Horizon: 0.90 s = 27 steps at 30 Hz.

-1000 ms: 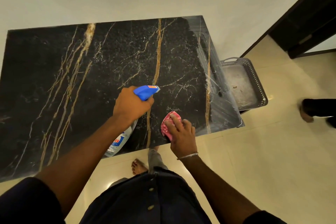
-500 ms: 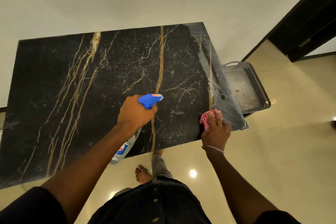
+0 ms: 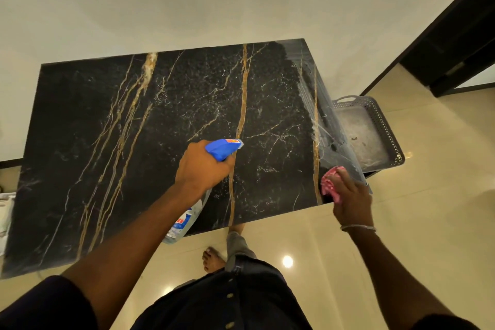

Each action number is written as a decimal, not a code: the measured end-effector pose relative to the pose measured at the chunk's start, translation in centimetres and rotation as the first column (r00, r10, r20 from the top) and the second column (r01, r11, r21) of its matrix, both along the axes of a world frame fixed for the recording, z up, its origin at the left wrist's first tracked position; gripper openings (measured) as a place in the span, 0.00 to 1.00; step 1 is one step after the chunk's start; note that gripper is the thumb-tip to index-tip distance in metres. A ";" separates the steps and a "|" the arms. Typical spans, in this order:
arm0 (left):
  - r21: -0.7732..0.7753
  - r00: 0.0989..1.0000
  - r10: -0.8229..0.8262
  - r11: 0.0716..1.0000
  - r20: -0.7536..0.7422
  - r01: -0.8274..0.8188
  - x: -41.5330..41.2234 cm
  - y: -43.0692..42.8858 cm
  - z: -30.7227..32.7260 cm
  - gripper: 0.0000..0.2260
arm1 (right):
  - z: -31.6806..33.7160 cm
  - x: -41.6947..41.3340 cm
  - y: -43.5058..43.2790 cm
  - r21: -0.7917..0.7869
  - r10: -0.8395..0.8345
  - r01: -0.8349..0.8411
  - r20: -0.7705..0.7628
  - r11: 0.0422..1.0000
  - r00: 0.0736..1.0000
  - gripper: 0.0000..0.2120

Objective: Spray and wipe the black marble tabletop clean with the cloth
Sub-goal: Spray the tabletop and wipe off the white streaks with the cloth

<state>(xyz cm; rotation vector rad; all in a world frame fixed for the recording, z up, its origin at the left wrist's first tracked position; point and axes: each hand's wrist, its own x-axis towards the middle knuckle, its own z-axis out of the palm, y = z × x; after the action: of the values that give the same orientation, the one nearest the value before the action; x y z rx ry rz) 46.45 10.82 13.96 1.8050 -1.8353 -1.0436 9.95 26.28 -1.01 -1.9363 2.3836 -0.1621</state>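
Pink cloth point(image 3: 330, 185) is bunched up in the right hand point(image 3: 351, 202), pressed onto the near right corner of the black marble tabletop point(image 3: 160, 128). Left hand point(image 3: 204, 166) grips a blue-headed spray bottle point(image 3: 221, 149) over the tabletop's near middle. Grey basket point(image 3: 389, 126) sits just past its right edge.

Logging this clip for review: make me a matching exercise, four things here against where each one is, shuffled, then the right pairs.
1 spray bottle
2 cloth
3 basket
4 bare foot

A on the floor, by the near edge of the tabletop
B in the left hand, over the tabletop
C past the tabletop's right end
D in the right hand, at the tabletop's near right corner

Pairs: 1-B, 2-D, 3-C, 4-A
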 end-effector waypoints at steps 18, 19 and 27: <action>-0.012 0.998 -0.020 1.000 -0.052 0.019 -2.5 -0.8 -0.5 0.08 | 0.5 3.2 0.0 0.018 0.193 -0.194 0.043 0.981 0.980 0.34; -0.004 0.999 -0.014 1.000 -0.049 0.014 -2.7 -1.1 -0.6 0.08 | 0.4 1.3 -0.2 0.041 0.095 -0.096 0.032 0.995 0.995 0.32; 0.019 0.999 -0.008 1.000 -0.043 0.009 -4.8 -4.4 -0.6 0.08 | 1.9 2.8 -4.0 0.040 -0.382 0.380 0.052 0.924 0.923 0.23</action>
<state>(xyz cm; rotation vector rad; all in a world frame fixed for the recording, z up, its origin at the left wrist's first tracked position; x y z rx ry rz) 41.68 6.46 13.31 1.7730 -1.8150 -1.0979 12.72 22.30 0.89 -1.4102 2.6778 -0.1993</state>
